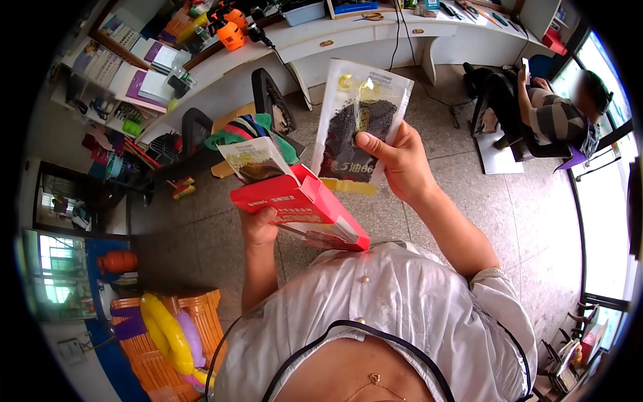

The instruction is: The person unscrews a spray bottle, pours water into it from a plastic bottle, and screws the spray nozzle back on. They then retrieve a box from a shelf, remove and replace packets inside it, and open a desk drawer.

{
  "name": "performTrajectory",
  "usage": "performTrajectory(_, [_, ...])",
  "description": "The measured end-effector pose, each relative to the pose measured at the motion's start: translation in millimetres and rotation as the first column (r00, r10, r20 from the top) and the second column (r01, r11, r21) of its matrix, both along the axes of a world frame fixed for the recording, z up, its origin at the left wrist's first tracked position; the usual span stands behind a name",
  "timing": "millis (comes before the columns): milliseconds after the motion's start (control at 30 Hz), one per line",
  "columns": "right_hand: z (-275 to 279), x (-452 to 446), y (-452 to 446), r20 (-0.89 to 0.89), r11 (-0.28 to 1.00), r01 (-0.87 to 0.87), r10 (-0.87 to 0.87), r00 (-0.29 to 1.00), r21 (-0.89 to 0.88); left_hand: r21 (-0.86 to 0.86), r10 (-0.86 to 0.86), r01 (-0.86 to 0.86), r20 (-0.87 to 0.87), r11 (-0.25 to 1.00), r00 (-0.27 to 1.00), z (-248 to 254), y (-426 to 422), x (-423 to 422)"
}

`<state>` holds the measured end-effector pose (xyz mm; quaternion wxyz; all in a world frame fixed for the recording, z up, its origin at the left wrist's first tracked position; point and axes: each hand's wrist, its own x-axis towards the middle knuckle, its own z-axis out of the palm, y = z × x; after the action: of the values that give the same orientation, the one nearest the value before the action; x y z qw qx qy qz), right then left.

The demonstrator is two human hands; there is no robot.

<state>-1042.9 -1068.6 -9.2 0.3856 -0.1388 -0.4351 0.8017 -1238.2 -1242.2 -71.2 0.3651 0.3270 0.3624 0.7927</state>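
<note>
My right hand (405, 164) holds up a flat clear packet (365, 120), thumb across its front. Dark contents fill its lower part, and a yellow strip runs along the bottom edge. In my left hand (260, 224) is a red cardboard box (298, 201), tilted, with its upper end open. A second similar packet (256, 159) sticks out of that open end, its lower part hidden inside the box. The held packet is close beside the box's open flap; whether they touch I cannot tell.
A long white counter (368, 40) with drawers runs along the far side, bearing orange spray bottles (230, 33) and tools. Office chairs (271, 100) stand before it. A seated person (559, 107) holds a phone at right. A wooden seat (147, 348) with balloons is at lower left.
</note>
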Motion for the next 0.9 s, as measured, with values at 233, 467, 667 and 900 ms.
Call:
performTrajectory(233, [-3, 1, 2, 0.002, 0.999, -0.046, 0.046, 0.999, -0.019, 0.023, -0.01, 0.01, -0.008, 1.0, 1.0, -2, -2, -2])
performTrajectory(467, [-8, -5, 4, -0.056, 0.998, -0.04, 0.038, 0.998, -0.05, 0.02, -0.003, 0.003, -0.017, 1.0, 1.0, -1, -1, 0])
performTrajectory(667, [-10, -4, 7, -0.035, 0.993, -0.016, 0.012, 0.999, -0.117, 0.017, 0.012, -0.012, -0.003, 1.0, 1.0, -1, 0, 1])
performTrajectory(900, [-11, -7, 11, -0.046, 0.994, -0.02, 0.015, 0.999, -0.108, -0.012, 0.048, -0.05, -0.088, 0.999, 0.995, 18, 7, 7])
